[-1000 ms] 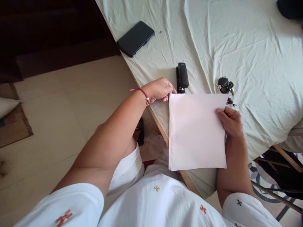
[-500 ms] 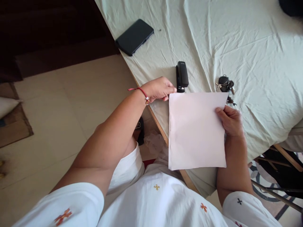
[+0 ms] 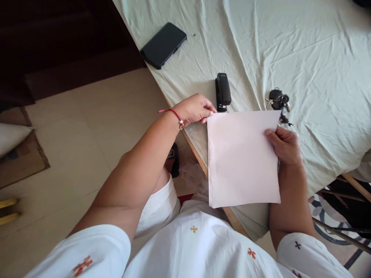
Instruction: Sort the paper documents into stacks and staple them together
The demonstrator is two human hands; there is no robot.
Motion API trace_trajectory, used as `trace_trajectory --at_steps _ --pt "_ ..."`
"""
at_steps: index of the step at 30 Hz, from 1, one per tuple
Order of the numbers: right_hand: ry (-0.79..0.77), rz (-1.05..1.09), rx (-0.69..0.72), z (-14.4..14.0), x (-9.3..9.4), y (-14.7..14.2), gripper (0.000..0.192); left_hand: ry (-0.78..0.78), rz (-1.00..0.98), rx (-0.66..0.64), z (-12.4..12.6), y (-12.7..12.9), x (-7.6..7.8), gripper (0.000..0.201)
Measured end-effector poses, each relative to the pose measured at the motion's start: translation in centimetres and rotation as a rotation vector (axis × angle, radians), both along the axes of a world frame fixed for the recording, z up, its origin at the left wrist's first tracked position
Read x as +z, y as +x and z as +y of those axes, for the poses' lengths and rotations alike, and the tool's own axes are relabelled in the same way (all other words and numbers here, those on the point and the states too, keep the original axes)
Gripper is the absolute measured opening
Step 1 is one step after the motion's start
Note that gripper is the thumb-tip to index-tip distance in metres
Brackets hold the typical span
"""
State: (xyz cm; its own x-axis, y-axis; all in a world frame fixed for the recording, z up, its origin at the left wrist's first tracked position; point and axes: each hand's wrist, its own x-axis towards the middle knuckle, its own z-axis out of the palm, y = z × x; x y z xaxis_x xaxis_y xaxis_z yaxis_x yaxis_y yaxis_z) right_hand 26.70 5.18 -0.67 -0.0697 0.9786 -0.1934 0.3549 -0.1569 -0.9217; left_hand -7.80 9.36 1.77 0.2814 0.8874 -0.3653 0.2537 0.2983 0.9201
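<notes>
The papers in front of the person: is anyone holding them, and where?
Yes. The right hand grips the stack of papers at its right edge, thumb on top. The left hand pinches the top left corner, beside the stapler.

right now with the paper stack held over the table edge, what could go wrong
1. The paper stack overhangs the table edge, pinched only by the right hand at one side and the left hand at a corner; sheets could fan out or slide toward the lap.
2. The stapler and keys lie just beyond the stack's far edge; pushing it forward might nudge them.
</notes>
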Motion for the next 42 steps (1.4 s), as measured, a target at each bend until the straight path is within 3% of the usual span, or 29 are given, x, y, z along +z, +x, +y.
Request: trace_trajectory --at_steps 5,11,15,19,24,26,33,38,42 --pt "0.002 -0.037 -0.007 0.0 0.0 0.0 0.025 -0.047 0.030 -0.014 -0.1 0.0 0.6 0.008" --pt "0.047 -0.097 0.028 0.0 0.5 -0.2 0.026 -0.029 -0.028 0.029 0.0 0.0 -0.2 0.013" --pt "0.174 -0.142 -0.025 0.4 0.6 0.1 0.025 0.022 -0.097 0.045 0.0 0.0 -0.3 0.014" --pt "0.291 -0.050 -0.081 0.6 0.7 0.0 0.043 0.050 -0.151 0.008 0.1 0.2 0.4 0.014" --pt "0.059 0.142 -0.003 0.1 2.1 -0.9 0.072 0.083 -0.202 -0.032 0.5 0.4 1.0 0.014" --pt "-0.053 0.197 0.009 -0.3 2.6 -1.0 0.076 0.101 -0.209 -0.026 0.7 0.4 1.2 0.013" --pt "-0.310 0.351 -0.100 -3.9 2.3 0.0 0.046 0.173 -0.269 0.044 1.0 0.7 1.8 0.007" --pt "-0.459 0.373 -0.103 -7.1 1.9 -1.1 0.035 0.233 -0.296 0.145 0.9 1.2 1.1 0.009" --pt "-0.362 0.341 -0.174 -8.1 2.4 -2.1 0.028 0.308 -0.258 0.317 -0.2 1.1 -0.4 0.029"
